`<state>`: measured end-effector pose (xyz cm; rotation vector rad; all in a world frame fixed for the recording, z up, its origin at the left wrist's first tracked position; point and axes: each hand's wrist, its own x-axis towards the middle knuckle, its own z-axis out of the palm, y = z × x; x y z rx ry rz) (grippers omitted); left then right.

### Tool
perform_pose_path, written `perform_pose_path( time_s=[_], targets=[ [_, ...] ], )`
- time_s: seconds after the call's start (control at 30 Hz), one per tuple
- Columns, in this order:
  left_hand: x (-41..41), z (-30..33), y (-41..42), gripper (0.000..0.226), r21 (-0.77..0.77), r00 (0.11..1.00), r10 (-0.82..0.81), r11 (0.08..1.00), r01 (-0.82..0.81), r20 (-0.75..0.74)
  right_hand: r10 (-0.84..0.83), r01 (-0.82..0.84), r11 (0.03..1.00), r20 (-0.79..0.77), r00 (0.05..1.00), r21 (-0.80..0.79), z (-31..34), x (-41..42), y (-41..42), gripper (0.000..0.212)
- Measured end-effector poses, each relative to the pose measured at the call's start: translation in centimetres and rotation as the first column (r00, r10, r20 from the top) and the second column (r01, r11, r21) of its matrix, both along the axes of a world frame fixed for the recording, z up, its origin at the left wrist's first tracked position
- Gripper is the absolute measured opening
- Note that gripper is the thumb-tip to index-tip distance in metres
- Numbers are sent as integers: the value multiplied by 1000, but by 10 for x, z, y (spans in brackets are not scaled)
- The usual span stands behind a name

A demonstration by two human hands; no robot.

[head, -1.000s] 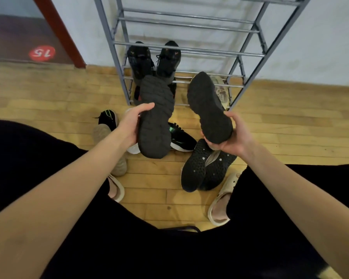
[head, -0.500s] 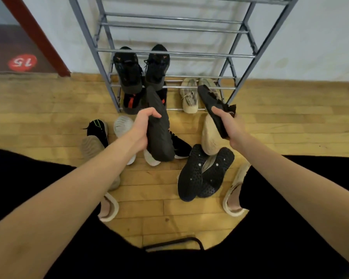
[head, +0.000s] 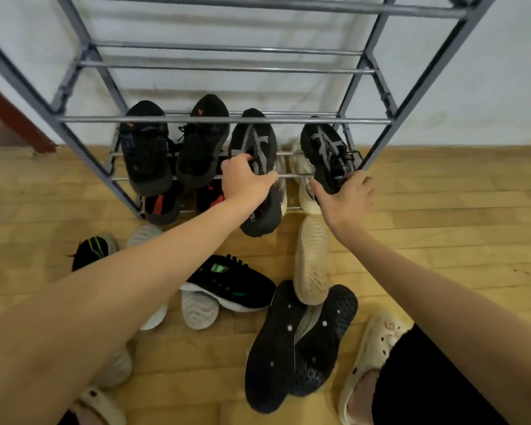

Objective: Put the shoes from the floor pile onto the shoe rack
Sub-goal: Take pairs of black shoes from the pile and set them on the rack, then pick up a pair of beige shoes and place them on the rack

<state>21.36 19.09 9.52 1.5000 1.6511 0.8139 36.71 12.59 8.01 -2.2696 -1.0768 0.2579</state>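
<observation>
From the head view, we judge we are seating a black-and-grey pair on the rack (head: 377, 121). Our left hand (head: 246, 182) grips the left shoe (head: 255, 167) at its collar, heel overhanging the front bar. Our right hand (head: 347, 197) holds the right shoe (head: 325, 154) at its heel, fingers loosely around it. Next we likely push both in and let go. More shoes lie in the pile (head: 288, 332) on the floor.

Both black-and-grey knit sneakers went from soles-up above the floor pile to uppers-up on the shoe rack (head: 377, 121), toes toward the wall. The left hand (head: 246, 179) gripped the left sneaker (head: 258, 142) beside the black pair; the right hand (head: 347, 197) held the right sneaker (head: 325, 154) at its heel.
</observation>
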Motion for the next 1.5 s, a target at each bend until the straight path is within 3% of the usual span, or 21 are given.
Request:
perform_pose_path(
  time_s=[0.1, 0.27, 0.5, 0.63, 0.83, 1.03, 1.27, 1.37, 1.5],
  targets=[
    [17, -16, 37, 35, 25, 996, 71, 997, -69, -50, -45, 45, 999, 40, 998, 18, -15, 8, 29, 72],
    [39, -40, 75, 29, 111, 963, 5, 993, 26, -268, -51, 48, 998, 62, 997, 49, -34, 17, 69, 78],
    [59, -51, 96, 26, 84, 969, 129, 990, -114, -208, -90, 91, 996, 30, 995, -24, -53, 13, 86, 74],
    [49, -47, 96, 27, 4, 981, 22, 1000, -22, -195, 26, -26, 998, 1, 1000, 57, -57, 14, 68, 52],
    [20, -48, 46, 43, 104, 986, -70, 991, 86, -154, 197, -201, 977, 59, 979, 77, -58, 1, 10, 50],
    [-16, -57, -12, 43, 21, 980, -132, 990, 137, -145, 407, -388, 908, 114, 906, -158, -63, -11, -50, 43],
    [-62, -91, -79, 30, -111, 975, -167, 982, 152, -143, 498, -423, 800, 79, 863, -425, -75, -6, -100, 45],
    [-88, -115, -112, 30, -197, 974, -151, 973, 116, -171, 465, -403, 741, -23, 885, -538, -84, -11, -110, 51],
    [-120, -144, -143, 31, -314, 973, -117, 948, 50, -197, 301, -385, 707, -241, 923, -593, -96, -23, -117, 60]
  ],
)
